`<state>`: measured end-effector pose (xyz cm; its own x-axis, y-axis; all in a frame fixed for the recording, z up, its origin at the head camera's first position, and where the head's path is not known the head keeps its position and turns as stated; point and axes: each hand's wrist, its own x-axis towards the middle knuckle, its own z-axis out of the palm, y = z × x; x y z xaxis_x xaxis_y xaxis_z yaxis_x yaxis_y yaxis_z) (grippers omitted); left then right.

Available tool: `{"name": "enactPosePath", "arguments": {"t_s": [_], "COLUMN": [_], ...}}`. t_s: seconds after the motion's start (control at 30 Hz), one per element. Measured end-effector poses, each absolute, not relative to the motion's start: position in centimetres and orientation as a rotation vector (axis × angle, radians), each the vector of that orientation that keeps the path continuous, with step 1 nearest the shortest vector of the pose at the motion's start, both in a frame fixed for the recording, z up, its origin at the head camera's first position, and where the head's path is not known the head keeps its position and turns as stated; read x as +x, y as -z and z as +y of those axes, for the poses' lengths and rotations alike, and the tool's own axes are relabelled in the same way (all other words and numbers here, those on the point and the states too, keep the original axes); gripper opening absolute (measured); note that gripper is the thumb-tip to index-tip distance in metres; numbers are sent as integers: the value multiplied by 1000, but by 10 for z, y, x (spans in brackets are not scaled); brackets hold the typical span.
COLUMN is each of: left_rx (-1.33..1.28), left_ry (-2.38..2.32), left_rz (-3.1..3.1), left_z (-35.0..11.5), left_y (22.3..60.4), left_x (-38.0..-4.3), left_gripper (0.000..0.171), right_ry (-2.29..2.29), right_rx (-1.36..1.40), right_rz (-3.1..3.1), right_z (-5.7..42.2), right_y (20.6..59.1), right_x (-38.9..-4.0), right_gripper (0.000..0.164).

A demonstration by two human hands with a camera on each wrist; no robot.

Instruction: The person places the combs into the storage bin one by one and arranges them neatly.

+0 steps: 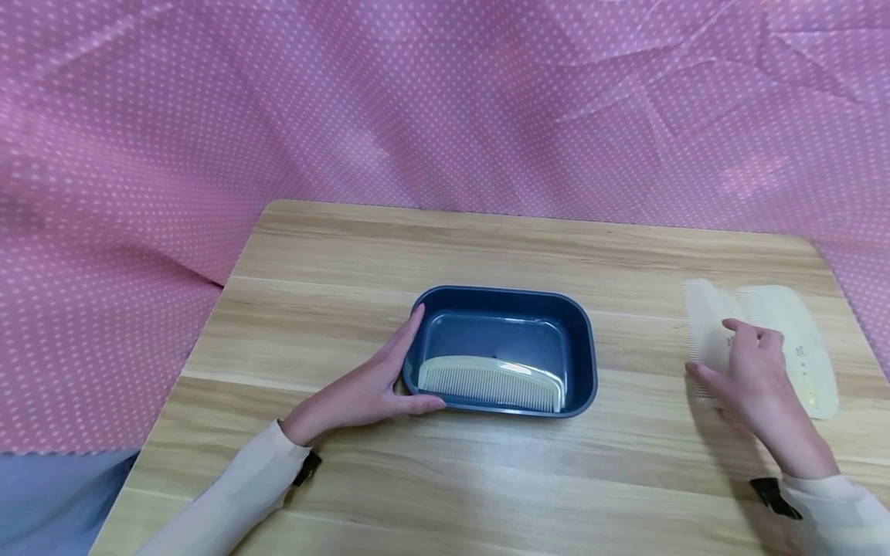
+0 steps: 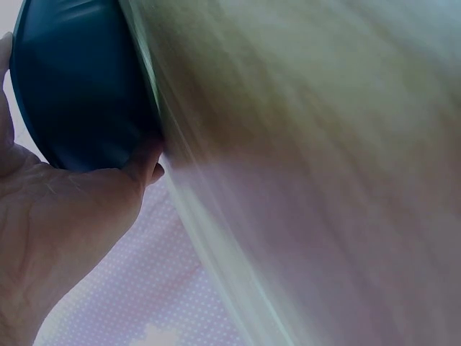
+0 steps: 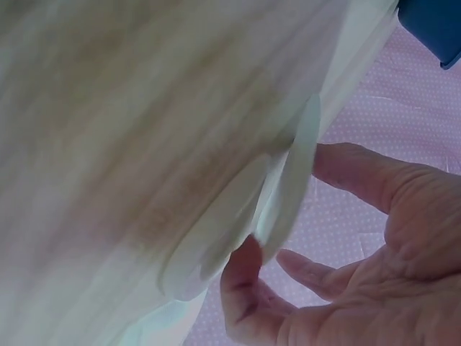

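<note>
Near the right edge of a table (image 1: 647, 479), a person's right hand (image 1: 759, 378) pinches a tilted pale comb (image 1: 708, 309), its long axis running front to back, beside a second comb (image 1: 803, 336). Well to its left, across open wood, the left hand (image 1: 371, 392) clasps a navy basin (image 1: 501, 291), roomy behind the crosswise third comb (image 1: 490, 380) inside.

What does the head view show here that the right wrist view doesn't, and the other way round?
Only the head view shows the left hand at the left end of the blue container, plus the comb inside it.

Only the right wrist view shows the palm side of the right hand.

Both show the comb this hand pinches, the other comb, the wooden table, the dotted pink cloth and the container, though the wrist view catches just its corner.
</note>
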<state>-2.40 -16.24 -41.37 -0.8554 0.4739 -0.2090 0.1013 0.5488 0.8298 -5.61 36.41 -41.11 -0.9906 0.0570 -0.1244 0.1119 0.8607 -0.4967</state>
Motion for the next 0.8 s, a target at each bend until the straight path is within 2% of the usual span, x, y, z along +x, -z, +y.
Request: {"name": "enactPosePath", "arguments": {"t_s": [0.37, 0.8], "left_rx": [468, 459], "left_ry": [-1252, -1249], "left_rz": [2358, 2353], "left_z": [-162, -163], "left_y": [410, 407], "left_x": [-25, -26], "left_gripper": [128, 128], "right_ry": [755, 804], "right_rx": [58, 62], "right_rz": [2923, 2851], "right_z": [367, 368], "right_y": [408, 395], "right_x": [-60, -60], "right_gripper": [96, 80]}}
